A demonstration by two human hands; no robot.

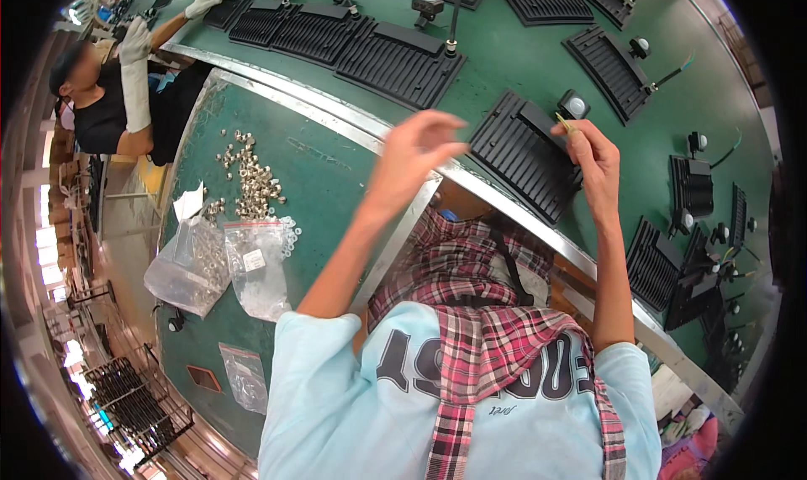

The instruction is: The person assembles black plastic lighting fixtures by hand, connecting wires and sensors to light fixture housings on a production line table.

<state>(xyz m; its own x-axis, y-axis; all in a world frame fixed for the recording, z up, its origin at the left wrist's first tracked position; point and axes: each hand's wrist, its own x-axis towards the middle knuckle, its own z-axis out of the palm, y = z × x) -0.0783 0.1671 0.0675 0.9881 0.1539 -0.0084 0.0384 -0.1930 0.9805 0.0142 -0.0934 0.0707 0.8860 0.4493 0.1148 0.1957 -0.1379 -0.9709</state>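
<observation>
A black ribbed lamp housing (521, 156) lies in front of me on the green bench, with a sensor head (573, 104) at its far right corner. My right hand (593, 156) is over the housing's right side, its fingers pinched on a thin yellow-green wire (562, 123) beside the sensor. Left of the housing, my left hand (418, 154) hovers above the bench's metal edge. Its fingers are a little bent, with a gap between them and the thumb, and I see nothing in them.
On the left table lie a heap of small metal nuts or glands (255, 181), white rings (290, 234) and clear plastic bags (256, 270). More black housings (399, 64) stand along the bench. At the far left a gloved co-worker (109, 102) reaches toward a housing.
</observation>
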